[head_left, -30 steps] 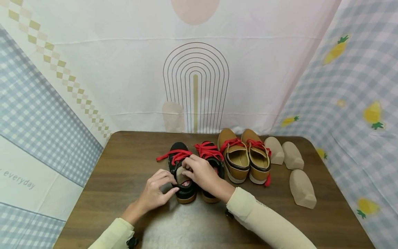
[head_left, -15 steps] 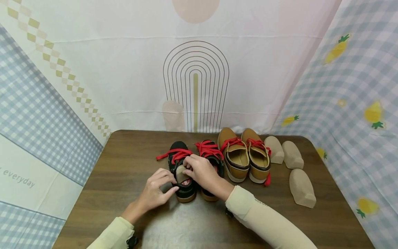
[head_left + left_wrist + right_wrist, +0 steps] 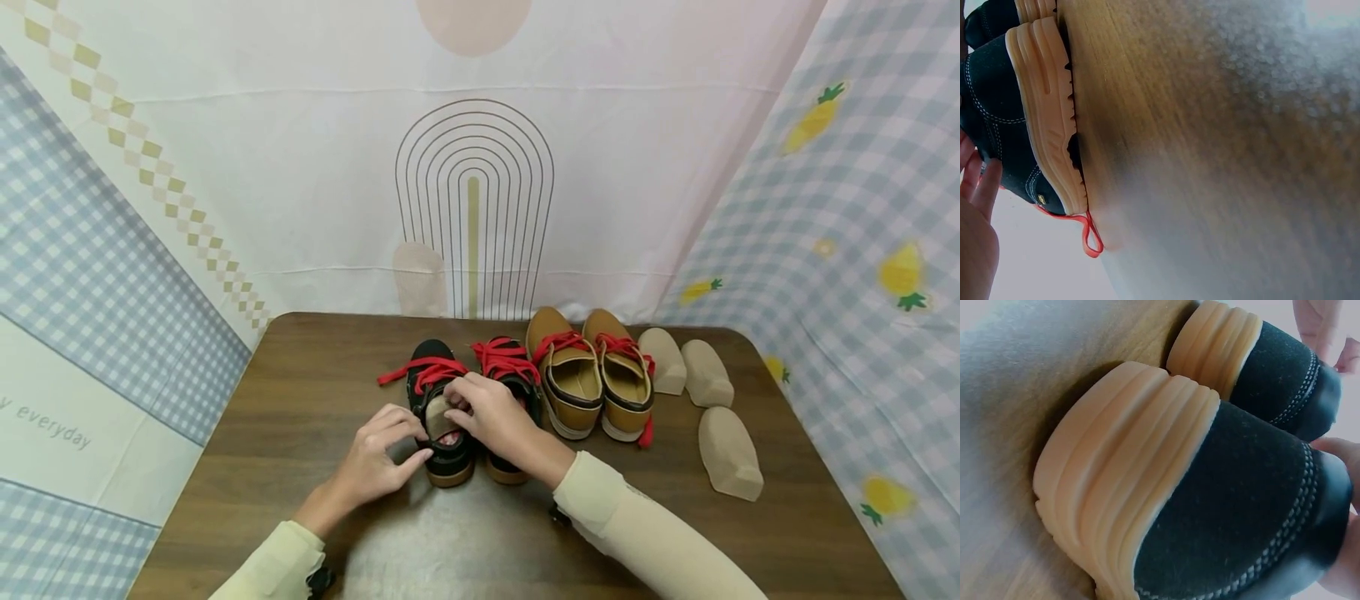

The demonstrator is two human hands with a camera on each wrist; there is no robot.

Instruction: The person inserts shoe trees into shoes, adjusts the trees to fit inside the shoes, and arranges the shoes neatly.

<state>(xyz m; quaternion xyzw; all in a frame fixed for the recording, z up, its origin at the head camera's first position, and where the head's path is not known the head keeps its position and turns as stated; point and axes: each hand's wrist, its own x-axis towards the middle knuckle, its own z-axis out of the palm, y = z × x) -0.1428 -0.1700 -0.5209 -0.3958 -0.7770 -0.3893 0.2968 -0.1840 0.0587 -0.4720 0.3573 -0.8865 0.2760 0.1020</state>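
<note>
A pair of tan shoes (image 3: 592, 383) with red laces stands on the table (image 3: 300, 400); three beige shoe inserts (image 3: 705, 392) lie beside them.

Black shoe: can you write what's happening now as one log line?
left hand holds black shoe heel | right hand pushes tan insert into it | three spare inserts on table

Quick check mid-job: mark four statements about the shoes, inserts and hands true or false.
1. Both hands are at the left black shoe. True.
2. The tan shoes have blue laces. False: their laces are red.
3. Three beige shoe inserts lie loose on the table, right of the tan shoes. True.
4. The right hand rests flat on the table, away from any shoe. False: it presses a beige insert into the black shoe.
</note>
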